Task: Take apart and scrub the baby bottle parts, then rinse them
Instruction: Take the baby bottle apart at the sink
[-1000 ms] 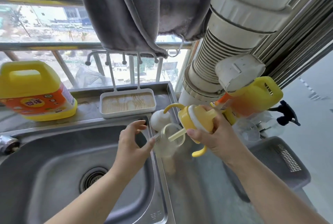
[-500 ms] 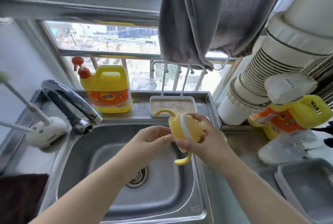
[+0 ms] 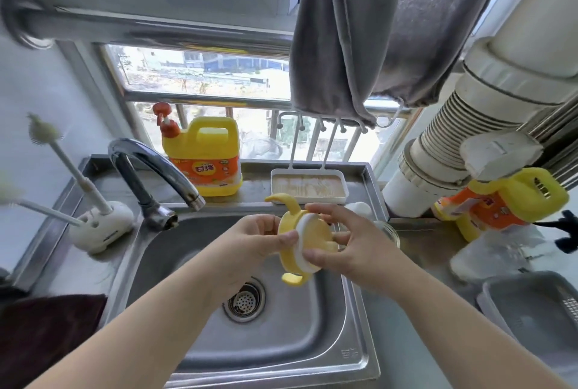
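Over the steel sink (image 3: 350,354) I hold the yellow bottle top with two handles and a white collar (image 3: 308,240). My left hand (image 3: 253,241) pinches its left edge with thumb and fingers. From the right, my right hand (image 3: 350,241) grips the same piece, fingers curled round its cap. The clear glass bottle body (image 3: 389,232) stands on the counter behind my right hand, mostly hidden. A white rounded part (image 3: 359,210) sits beside it. Two bottle brushes stand in a white holder (image 3: 100,227) at the left.
A chrome tap (image 3: 153,166) arches over the sink's back left. A yellow detergent jug (image 3: 206,160) and a white soap tray (image 3: 309,185) sit on the back ledge. A grey cloth (image 3: 375,44) hangs above. At the right are a grey basin (image 3: 531,304) and another yellow jug (image 3: 506,201).
The view swung left from the counter to the sink. The glass body was left on the counter; both hands brought the yellow top over the sink, and my left hand took hold of it.
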The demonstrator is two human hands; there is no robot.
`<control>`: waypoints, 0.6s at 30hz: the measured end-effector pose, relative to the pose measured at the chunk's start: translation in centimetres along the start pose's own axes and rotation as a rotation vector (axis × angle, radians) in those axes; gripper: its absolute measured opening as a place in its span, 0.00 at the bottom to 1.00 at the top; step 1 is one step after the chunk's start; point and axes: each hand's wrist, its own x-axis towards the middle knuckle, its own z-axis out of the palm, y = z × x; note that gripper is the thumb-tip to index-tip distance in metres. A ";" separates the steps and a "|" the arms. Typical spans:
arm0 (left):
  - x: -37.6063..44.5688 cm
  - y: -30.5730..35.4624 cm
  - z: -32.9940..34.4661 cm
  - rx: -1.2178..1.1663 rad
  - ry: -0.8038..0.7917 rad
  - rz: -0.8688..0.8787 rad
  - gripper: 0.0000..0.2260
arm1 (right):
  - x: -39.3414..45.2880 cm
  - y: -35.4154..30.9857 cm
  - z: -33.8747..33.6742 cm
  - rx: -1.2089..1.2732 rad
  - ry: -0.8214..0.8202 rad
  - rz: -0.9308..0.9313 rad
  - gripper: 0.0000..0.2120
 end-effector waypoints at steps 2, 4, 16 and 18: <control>-0.1 0.2 -0.2 0.029 -0.006 0.005 0.18 | 0.2 -0.4 0.2 -0.063 0.017 -0.002 0.26; -0.2 0.3 -0.3 0.031 -0.004 0.012 0.15 | 0.3 -0.4 0.5 -0.091 0.013 -0.004 0.26; -0.4 -0.5 0.0 0.140 0.037 0.029 0.07 | 0.3 0.5 2.2 -0.391 0.046 -0.106 0.36; -0.5 -0.4 -0.1 0.125 0.026 0.025 0.08 | 0.3 0.5 2.2 -0.401 0.011 -0.105 0.35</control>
